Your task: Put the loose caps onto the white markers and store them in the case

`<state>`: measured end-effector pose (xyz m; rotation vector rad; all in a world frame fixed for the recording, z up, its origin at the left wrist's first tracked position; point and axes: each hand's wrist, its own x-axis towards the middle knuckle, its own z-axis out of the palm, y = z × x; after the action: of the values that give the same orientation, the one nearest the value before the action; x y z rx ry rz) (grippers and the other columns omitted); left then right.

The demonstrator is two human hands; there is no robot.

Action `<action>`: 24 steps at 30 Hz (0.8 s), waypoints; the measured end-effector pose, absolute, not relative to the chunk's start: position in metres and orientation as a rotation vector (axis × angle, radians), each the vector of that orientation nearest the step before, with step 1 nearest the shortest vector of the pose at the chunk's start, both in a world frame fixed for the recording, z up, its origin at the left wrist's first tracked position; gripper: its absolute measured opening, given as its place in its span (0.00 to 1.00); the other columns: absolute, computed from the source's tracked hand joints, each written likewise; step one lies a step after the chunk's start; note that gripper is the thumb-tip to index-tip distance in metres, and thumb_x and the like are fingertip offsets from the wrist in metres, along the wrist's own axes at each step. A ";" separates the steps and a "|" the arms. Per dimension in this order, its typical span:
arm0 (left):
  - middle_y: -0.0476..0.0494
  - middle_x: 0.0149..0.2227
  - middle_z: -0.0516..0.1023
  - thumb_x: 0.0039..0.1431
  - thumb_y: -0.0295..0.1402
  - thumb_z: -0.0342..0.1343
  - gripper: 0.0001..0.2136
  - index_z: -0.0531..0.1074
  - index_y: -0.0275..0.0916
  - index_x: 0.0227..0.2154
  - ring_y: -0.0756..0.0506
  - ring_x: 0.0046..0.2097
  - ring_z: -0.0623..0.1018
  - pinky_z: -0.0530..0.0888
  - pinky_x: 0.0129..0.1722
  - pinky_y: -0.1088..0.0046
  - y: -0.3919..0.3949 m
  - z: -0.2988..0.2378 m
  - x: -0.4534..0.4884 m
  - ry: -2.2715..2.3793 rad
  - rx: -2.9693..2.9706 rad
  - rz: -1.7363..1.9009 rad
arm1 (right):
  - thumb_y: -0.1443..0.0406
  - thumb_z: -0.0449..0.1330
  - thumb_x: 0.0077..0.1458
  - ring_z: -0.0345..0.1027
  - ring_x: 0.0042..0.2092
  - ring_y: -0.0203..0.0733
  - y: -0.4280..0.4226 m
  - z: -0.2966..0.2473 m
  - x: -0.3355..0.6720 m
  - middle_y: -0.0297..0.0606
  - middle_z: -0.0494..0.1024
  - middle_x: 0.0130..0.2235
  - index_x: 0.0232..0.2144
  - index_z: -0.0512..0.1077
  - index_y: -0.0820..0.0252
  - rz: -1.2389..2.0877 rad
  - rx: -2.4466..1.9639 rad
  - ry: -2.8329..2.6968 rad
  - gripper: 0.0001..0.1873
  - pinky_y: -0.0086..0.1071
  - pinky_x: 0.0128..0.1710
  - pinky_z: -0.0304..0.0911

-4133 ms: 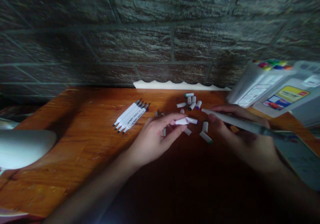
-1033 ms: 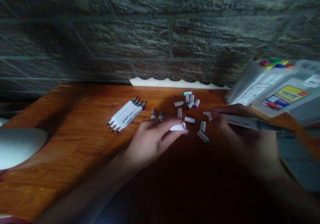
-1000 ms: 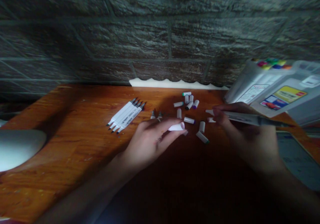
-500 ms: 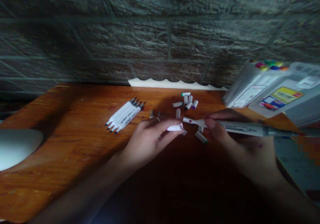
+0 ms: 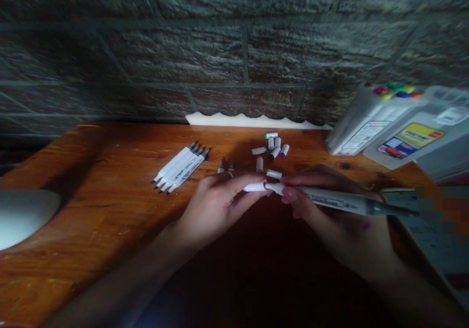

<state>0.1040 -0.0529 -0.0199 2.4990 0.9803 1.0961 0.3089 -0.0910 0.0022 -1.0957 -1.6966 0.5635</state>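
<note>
Between the thumb and fingers of my left hand [image 5: 216, 201] is a white marker cap [image 5: 254, 187], its mouth facing right. My right hand [image 5: 330, 215] is closed around a white marker [image 5: 326, 196] with a grey section at its far end. The marker's left tip meets the mouth of the cap; how deep it sits inside I cannot tell. Behind my hands lie several loose caps [image 5: 274, 152], some with green, black or purple ends. To the left, several uncapped markers [image 5: 181, 168] rest side by side, and tips of others [image 5: 230, 164] show past my left hand.
A clear case [image 5: 351, 123] packed with colourful-ended markers stands at the back right, beside its labelled cover [image 5: 406, 137]. A white rounded object [image 5: 27, 218] sits at the left edge. A stone-patterned wall [image 5: 220, 59] and a white scalloped strip [image 5: 252, 120] border the wooden table [image 5: 120, 147].
My right hand has moved left with the marker, and its tip now meets the cap in my left hand. My left hand has stayed nearly still.
</note>
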 end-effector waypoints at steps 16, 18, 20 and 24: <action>0.48 0.36 0.85 0.59 0.31 0.64 0.08 0.78 0.38 0.42 0.52 0.30 0.81 0.77 0.35 0.81 -0.055 -0.019 0.099 1.040 2.438 1.237 | 0.61 0.67 0.55 0.79 0.36 0.42 -0.073 -0.004 0.333 0.36 0.82 0.36 0.38 0.77 0.56 0.423 -1.255 -1.472 0.08 0.36 0.38 0.76; 0.48 0.38 0.85 0.60 0.31 0.63 0.08 0.78 0.38 0.41 0.52 0.32 0.82 0.77 0.37 0.81 -0.053 -0.022 0.099 1.005 2.440 1.220 | 0.62 0.68 0.55 0.79 0.38 0.42 -0.079 -0.001 0.325 0.36 0.82 0.37 0.38 0.77 0.55 0.434 -1.220 -1.507 0.08 0.36 0.40 0.77; 0.47 0.39 0.85 0.60 0.31 0.63 0.08 0.78 0.38 0.42 0.52 0.33 0.83 0.78 0.38 0.80 -0.052 -0.024 0.099 0.995 2.437 1.217 | 0.64 0.68 0.55 0.79 0.38 0.42 -0.081 0.000 0.322 0.35 0.83 0.38 0.38 0.77 0.53 0.438 -1.205 -1.516 0.07 0.36 0.40 0.77; 0.46 0.39 0.85 0.60 0.31 0.63 0.08 0.77 0.38 0.42 0.50 0.34 0.83 0.78 0.39 0.78 -0.052 -0.024 0.100 1.023 2.421 1.222 | 0.62 0.67 0.56 0.79 0.34 0.40 -0.080 0.002 0.328 0.34 0.83 0.37 0.39 0.78 0.52 0.533 -1.208 -1.493 0.07 0.31 0.33 0.77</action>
<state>0.0998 -0.0519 -0.0242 2.4210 1.0233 1.2223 0.3280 -0.0800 0.0016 -1.2075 -1.4927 0.5328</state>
